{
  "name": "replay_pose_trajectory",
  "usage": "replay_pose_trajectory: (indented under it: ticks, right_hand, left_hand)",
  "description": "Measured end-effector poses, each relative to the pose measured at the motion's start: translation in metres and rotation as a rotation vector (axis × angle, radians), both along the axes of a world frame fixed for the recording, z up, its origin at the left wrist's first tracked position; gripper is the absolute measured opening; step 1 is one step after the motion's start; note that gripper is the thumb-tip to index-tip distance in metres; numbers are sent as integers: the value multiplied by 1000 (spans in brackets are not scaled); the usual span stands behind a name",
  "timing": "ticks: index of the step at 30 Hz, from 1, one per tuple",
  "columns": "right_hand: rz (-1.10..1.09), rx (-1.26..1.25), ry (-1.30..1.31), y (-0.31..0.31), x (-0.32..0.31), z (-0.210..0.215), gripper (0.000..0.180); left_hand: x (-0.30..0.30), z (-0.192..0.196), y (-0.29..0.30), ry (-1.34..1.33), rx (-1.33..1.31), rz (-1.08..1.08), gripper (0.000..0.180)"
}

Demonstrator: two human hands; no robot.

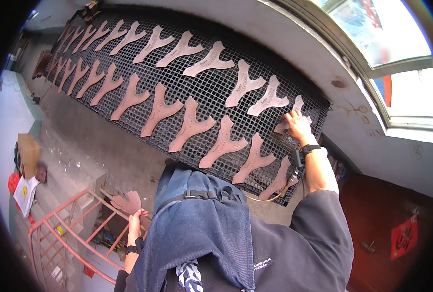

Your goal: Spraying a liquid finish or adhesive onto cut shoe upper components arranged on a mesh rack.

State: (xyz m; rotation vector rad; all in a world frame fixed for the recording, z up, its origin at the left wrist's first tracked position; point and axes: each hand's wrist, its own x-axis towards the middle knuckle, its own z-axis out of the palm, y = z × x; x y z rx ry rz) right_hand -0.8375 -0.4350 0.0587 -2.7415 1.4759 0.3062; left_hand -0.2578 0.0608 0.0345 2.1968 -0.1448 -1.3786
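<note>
Two long rows of flat, pinkish-brown Y-shaped pieces (191, 124) lie on a black mesh table (143, 126). Over the far row's right end reaches my right hand (298, 125), its fingers closed on a Y-shaped piece (280, 127) that rests on or just above the mesh; the hand covers its middle. Down at the lower left, away from the table, my left hand (135, 223) grips a small stack of similar Y-shaped pieces (128, 202) by one end. Their other ends fan out slightly.
At the table's near right corner hangs a metal tool (293, 179) with a thin yellowish hose (270, 198). A pink metal rail frame (70, 233) stands left of me. A cardboard box (28, 155) sits farther left. A window (396, 63) opens beyond the far wall.
</note>
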Motion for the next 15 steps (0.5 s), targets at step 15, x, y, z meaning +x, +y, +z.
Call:
replay_pose_trajectory:
  ticks: [15]
  right_hand:
    - [387, -36, -261, -55, 78, 23, 27]
  left_hand:
    - [-43, 22, -1, 83, -52, 313, 27]
